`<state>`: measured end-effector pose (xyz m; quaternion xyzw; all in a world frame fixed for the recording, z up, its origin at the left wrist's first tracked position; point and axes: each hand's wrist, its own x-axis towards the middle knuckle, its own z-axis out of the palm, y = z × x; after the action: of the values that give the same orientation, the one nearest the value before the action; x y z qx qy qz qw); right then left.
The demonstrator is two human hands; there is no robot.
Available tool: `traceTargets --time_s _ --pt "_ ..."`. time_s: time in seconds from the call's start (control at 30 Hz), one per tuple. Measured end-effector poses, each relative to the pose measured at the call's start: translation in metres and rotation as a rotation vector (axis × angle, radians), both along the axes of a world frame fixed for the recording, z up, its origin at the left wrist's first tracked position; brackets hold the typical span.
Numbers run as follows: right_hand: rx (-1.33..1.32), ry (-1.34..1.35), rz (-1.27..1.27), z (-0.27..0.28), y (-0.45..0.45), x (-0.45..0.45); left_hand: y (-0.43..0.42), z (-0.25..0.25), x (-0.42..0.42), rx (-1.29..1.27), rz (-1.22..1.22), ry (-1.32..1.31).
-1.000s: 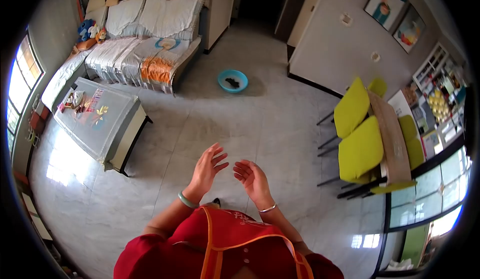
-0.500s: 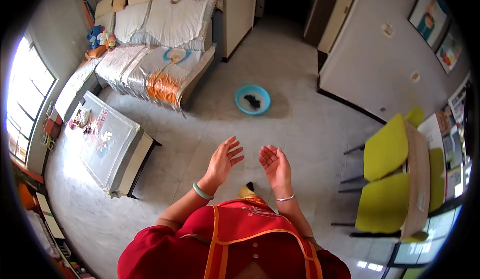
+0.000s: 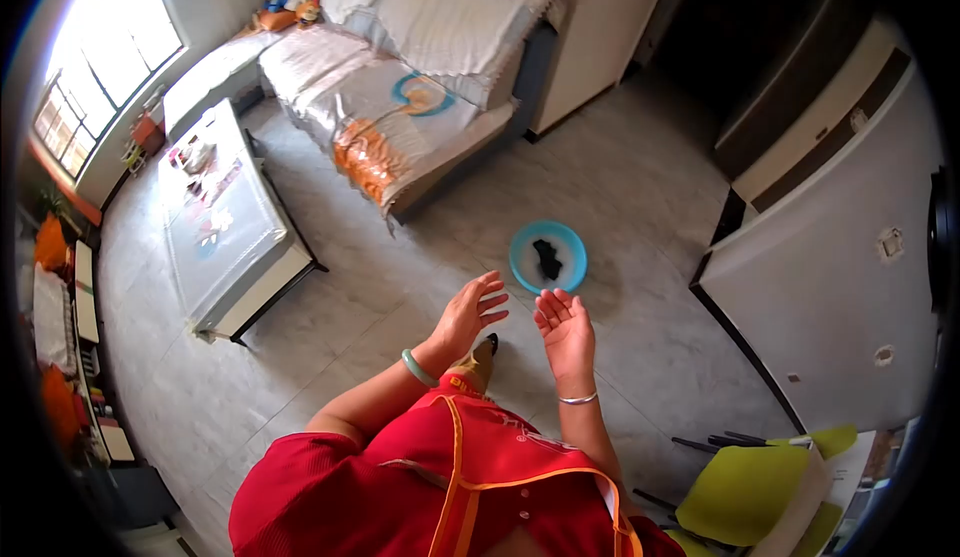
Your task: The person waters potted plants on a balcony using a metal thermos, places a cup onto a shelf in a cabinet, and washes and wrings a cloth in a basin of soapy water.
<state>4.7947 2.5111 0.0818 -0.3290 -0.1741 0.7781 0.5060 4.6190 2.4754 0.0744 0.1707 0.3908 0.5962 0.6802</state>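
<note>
My left hand (image 3: 468,315) is held out in front of my red apron (image 3: 500,435), fingers apart and holding nothing; a pale green bangle (image 3: 419,368) circles that wrist. Beside it, palm turned up, my right hand (image 3: 566,335) is open with bare fingers, and a silver bracelet (image 3: 577,399) sits on its wrist. Just beyond the right fingertips, a light blue basin (image 3: 517,259) stands on the floor. Inside lies a crumpled dark cloth-like item (image 3: 547,259), its exact kind too small to make out. Neither hand touches the basin.
A covered low table (image 3: 235,257) stands at left, below the window. The sofa (image 3: 400,142) with a shiny cover is ahead. Yellow-green chairs (image 3: 750,492) stand at lower right beside a table. A wall corner (image 3: 700,275) juts in on the right, near a dark doorway (image 3: 760,47).
My view has turned to the right and the basin appears nearer to my hands. A foot shows further forward. Both hands stay raised and open.
</note>
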Motion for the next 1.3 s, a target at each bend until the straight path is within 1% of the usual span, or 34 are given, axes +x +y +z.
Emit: traceTargets --time_s 0.03,0.17,0.2,0.33,0.43,0.5,0.57,0.63,0.73,0.8,0.93,1.1,1.17,1.2,1.23,1.3 --pt "-0.015 0.005 0.004 -0.004 0.022 0.005 0.025 -0.004 0.006 0.012 0.005 -0.017" --pt "-0.071 -0.043 -0.03 -0.014 0.097 0.034 0.119 -0.016 0.037 -0.087 -0.068 -0.049" --pt "-0.099 -0.051 -0.045 -0.016 0.121 0.04 0.146 -0.028 0.043 -0.053 -0.094 -0.062" --pt "-0.129 -0.083 -0.106 -0.027 0.187 0.066 0.222 -0.038 0.069 -0.135 -0.123 -0.057" --pt "-0.174 -0.091 -0.086 -0.058 0.243 0.08 0.273 -0.059 0.086 -0.197 -0.095 -0.043" --pt "-0.222 -0.088 -0.041 -0.09 0.28 0.09 0.302 -0.09 0.095 -0.231 -0.06 -0.017" --pt "-0.264 -0.095 0.005 -0.138 0.319 0.094 0.332 -0.128 0.101 -0.256 -0.03 0.031" --pt "-0.288 -0.098 0.022 -0.195 0.35 0.097 0.353 -0.167 0.109 -0.303 -0.005 0.024" --pt "-0.322 -0.279 0.083 -0.273 0.395 0.101 0.39 -0.245 0.119 -0.419 -0.005 0.055" --pt "-0.371 -0.316 0.092 -0.325 0.405 0.101 0.399 -0.294 0.124 -0.526 0.003 0.086" --pt "-0.435 -0.414 0.109 -0.445 0.425 0.098 0.425 -0.406 0.13 -0.625 -0.065 0.132" --pt "-0.476 -0.547 0.154 -0.589 0.439 0.086 0.437 -0.534 0.122 -0.628 -0.1 0.06" --pt "-0.437 -0.768 0.191 -0.652 0.448 0.078 0.442 -0.578 0.115 -0.622 -0.105 0.051" --pt "-0.228 -0.975 0.325 -0.726 0.447 0.085 0.441 -0.596 0.112 -0.638 -0.119 0.045" --pt "-0.222 -0.973 0.322 -0.743 0.452 0.079 0.441 -0.612 0.108 -0.654 -0.136 0.041" --pt "0.124 -1.555 0.433 -0.772 0.456 0.069 0.438 -0.639 0.102 -0.633 -0.133 0.029"
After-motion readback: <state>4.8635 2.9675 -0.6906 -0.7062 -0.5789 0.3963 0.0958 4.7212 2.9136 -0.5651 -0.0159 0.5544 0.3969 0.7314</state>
